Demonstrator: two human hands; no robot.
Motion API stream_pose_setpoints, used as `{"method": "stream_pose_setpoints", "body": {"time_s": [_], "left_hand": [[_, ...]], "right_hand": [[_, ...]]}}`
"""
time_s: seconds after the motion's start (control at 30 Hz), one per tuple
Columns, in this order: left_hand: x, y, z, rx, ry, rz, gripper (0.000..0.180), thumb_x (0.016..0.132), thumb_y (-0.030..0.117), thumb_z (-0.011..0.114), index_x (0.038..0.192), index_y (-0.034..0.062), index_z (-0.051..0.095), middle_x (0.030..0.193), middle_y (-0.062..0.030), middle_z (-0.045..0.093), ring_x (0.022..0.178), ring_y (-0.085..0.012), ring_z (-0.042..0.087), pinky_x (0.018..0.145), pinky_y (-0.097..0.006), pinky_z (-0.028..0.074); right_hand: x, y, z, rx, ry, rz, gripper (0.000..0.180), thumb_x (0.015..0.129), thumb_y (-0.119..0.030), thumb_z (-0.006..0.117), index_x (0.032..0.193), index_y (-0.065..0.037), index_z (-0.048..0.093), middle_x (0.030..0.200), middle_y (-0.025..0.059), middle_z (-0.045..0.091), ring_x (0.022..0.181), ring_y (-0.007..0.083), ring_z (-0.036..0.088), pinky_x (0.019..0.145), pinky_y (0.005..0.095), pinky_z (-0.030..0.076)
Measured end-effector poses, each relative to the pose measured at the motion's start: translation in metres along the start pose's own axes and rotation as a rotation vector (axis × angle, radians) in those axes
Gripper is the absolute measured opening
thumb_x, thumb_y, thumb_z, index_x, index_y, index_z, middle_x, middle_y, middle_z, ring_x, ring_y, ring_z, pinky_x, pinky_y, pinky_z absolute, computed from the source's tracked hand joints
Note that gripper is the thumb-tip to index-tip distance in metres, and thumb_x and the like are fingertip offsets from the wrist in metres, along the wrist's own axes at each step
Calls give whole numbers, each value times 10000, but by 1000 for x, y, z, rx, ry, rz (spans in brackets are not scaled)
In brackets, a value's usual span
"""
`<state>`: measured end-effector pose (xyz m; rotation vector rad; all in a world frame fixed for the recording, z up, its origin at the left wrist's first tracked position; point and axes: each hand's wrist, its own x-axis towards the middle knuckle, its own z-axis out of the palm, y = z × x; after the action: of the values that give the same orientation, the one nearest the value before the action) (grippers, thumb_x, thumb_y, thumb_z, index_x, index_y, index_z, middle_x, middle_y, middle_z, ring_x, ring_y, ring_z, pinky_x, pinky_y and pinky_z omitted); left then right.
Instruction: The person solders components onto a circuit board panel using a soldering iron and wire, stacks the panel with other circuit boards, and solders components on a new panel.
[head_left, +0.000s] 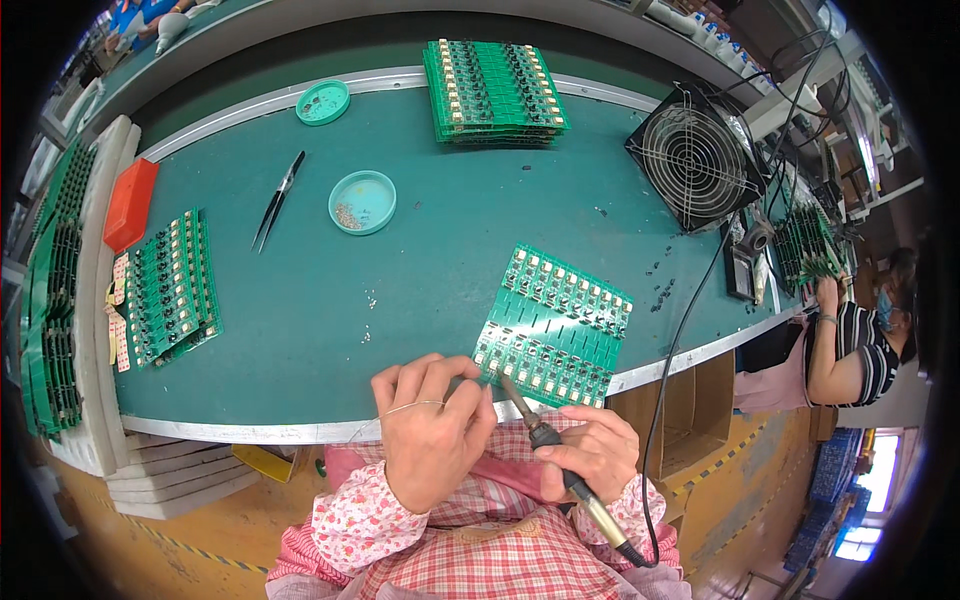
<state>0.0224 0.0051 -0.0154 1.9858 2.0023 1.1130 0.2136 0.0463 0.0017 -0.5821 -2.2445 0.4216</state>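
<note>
A green circuit board (560, 325) with rows of small white and black parts lies tilted near the front edge of the bench. My right hand (597, 450) is closed around a soldering iron (550, 440), its tip touching or very near the board's lower left part. Beside that corner is my left hand (432, 425), thumb and fingers pinched together by the tip. Across its fingers runs a thin pale solder wire (415, 403); the pinched end is hard to see.
Stacked circuit boards (495, 92) stand at the back, more boards (172, 290) at left. Two teal dishes (362, 203) (322, 103) hold small parts. Black tweezers (278, 202), a red bin (130, 205) and a caged fan (695, 158) are around. A co-worker (850, 355) sits right.
</note>
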Motion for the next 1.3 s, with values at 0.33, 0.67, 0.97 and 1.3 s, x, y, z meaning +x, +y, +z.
{"method": "stream_pose_setpoints", "body": {"time_s": [0.33, 0.67, 0.97, 1.3], "left_hand": [[-1, 1, -3, -15, -2, 9, 131, 741, 52, 721, 742, 65, 590, 1002, -26, 651, 974, -252, 599, 851, -428, 366], [-1, 10, 1, -36, -25, 23, 136, 738, 60, 728, 742, 64, 592, 1010, -29, 640, 987, -249, 597, 867, -431, 354], [0, 11, 4, 0, -24, 28, 142, 743, 66, 729, 739, 73, 587, 1018, -31, 619, 1003, -257, 574, 872, -435, 351], [2, 11, 8, 20, -7, 19, 143, 735, 63, 730, 739, 75, 587, 998, -26, 618, 975, -255, 571, 863, -434, 355]], "right_hand": [[-5, 1, -4, 3, -62, -6, 185, 733, -57, 670, 918, -65, 662, 612, 6, 591, 545, 139, 594, 773, 358, 602], [-19, 1, -4, 200, 221, 131, 106, 795, -28, 625, 897, -13, 601, 580, 65, 612, 519, 189, 628, 692, 412, 613], [-21, 5, 1, 195, 225, 139, 104, 797, -32, 636, 893, -15, 601, 592, 78, 620, 552, 207, 652, 683, 404, 610], [-14, 3, -4, 67, 88, 58, 135, 765, -75, 662, 898, -60, 650, 586, 12, 574, 525, 154, 591, 711, 355, 611]]}}
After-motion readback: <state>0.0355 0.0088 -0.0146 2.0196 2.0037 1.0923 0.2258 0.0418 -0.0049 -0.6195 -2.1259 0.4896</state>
